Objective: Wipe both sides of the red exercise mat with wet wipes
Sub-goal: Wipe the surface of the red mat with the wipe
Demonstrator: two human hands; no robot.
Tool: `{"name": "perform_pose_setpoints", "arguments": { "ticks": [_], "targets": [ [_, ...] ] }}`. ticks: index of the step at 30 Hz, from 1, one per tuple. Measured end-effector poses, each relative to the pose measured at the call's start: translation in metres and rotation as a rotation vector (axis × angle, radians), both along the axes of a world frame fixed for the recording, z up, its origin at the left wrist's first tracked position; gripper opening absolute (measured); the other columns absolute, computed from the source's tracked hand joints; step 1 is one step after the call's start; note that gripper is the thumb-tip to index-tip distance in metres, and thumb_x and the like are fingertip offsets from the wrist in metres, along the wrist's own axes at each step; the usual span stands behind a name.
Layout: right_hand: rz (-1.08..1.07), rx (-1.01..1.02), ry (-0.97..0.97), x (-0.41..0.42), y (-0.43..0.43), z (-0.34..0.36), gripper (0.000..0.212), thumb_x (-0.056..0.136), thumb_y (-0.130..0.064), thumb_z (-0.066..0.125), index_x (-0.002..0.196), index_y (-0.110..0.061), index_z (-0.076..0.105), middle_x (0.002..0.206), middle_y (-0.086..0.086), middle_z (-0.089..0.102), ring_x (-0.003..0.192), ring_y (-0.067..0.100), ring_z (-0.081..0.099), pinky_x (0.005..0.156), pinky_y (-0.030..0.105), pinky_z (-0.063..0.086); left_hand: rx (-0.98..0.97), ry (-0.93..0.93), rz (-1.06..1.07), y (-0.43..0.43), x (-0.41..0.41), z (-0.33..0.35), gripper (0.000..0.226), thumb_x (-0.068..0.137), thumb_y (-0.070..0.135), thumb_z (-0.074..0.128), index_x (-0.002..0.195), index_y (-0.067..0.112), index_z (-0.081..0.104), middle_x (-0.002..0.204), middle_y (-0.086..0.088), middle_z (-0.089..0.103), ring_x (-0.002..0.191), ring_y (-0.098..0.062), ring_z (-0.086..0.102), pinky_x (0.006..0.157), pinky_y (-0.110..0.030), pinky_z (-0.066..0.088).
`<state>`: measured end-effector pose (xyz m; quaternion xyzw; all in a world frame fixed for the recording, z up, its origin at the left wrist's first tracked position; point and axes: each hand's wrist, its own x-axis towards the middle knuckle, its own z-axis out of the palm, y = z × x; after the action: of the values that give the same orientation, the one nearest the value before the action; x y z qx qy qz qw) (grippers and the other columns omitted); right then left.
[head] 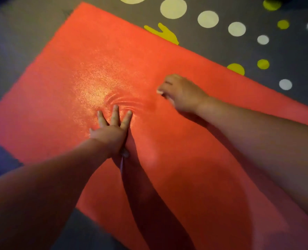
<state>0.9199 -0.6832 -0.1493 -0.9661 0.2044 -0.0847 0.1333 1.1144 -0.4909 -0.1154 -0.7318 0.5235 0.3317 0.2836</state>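
The left hand (111, 130) lies flat on the red mat (77, 60), open, fingers straight and spread, pressing down; small ripples bunch up in the mat just ahead of the fingertips. The right hand (180, 94) is further out and to the right, knuckles up, fingers curled under; a bit of white shows at its fingertips: the wet wipe (160, 91), gripped against the mat, though the hand is blurred and most of the wipe is hidden. The two hands are near each other but apart, with bare mat between them.

Both forearms reach in from the near side and throw dark shadows across the near part of the mat. A shiny patch lies beyond the left hand. The mat is spread flat on the grey floor (212, 51). Its far edge runs slantwise from the far corner at top down to the right, not far past the right hand. Its left edge slants down to the left, well away from the left hand, so a wide stretch of bare mat lies that way. The near edge passes under the left forearm.

On the floor past the far edge is a row of white dots (173, 8) and some yellow ones (283, 24); a yellow hand-shaped mark (165, 34) is partly covered by the mat's edge.
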Motion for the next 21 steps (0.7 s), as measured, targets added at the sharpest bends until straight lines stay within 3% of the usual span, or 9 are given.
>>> {"name": "perform_pose_setpoints", "arguments": {
  "ticks": [3,5,8,12,21],
  "targets": [
    [-0.607,-0.067,-0.062,-0.006,-0.056,-0.002,0.026,0.09,-0.007,0.047,0.103,-0.01,0.07,0.102,0.022,0.059,0.099,0.043,0.056,0.084,0.046,0.045,0.004,0.01,0.006,0.0,-0.001,-0.001,0.141,0.075,0.043,0.087,0.15,0.044,-0.033,0.154,0.0,-0.05,0.144,-0.055,-0.03,0.109,-0.08,0.022],
    [-0.778,-0.044,-0.056,-0.004,-0.061,-0.005,0.026,0.092,-0.01,0.045,0.104,-0.011,0.068,0.106,0.022,0.058,0.101,0.043,0.054,0.085,0.048,0.046,0.007,0.011,-0.005,0.001,0.001,-0.003,0.141,0.076,0.045,0.086,0.149,0.042,-0.034,0.154,-0.002,-0.051,0.143,-0.056,-0.03,0.109,-0.08,0.022],
    [-0.643,-0.061,-0.103,0.01,-0.013,-0.013,0.029,0.088,-0.012,0.043,0.101,-0.011,0.068,0.1,0.019,0.059,0.094,0.041,0.055,0.081,0.046,0.046,0.004,-0.011,-0.044,-0.002,0.004,-0.007,0.142,0.075,0.054,0.084,0.147,0.042,-0.038,0.152,-0.003,-0.053,0.143,-0.058,-0.029,0.108,-0.079,0.026],
    [-0.447,0.016,-0.087,0.006,0.07,-0.012,0.031,0.088,-0.013,0.042,0.107,-0.011,0.065,0.099,0.011,0.058,0.089,0.033,0.053,0.081,0.043,0.047,-0.012,-0.016,-0.065,-0.001,0.002,-0.002,0.14,0.076,0.052,0.084,0.148,0.043,-0.036,0.152,-0.005,-0.052,0.144,-0.057,-0.028,0.107,-0.079,0.027],
    [-0.748,0.084,-0.101,-0.013,0.14,-0.001,0.028,0.089,-0.016,0.049,0.109,-0.015,0.068,0.099,0.01,0.059,0.096,0.033,0.056,0.084,0.044,0.05,-0.088,0.055,-0.097,-0.002,0.008,0.005,0.141,0.072,0.053,0.087,0.156,0.036,-0.026,0.161,-0.01,-0.039,0.144,-0.061,-0.022,0.105,-0.08,0.028]
  ]
}}
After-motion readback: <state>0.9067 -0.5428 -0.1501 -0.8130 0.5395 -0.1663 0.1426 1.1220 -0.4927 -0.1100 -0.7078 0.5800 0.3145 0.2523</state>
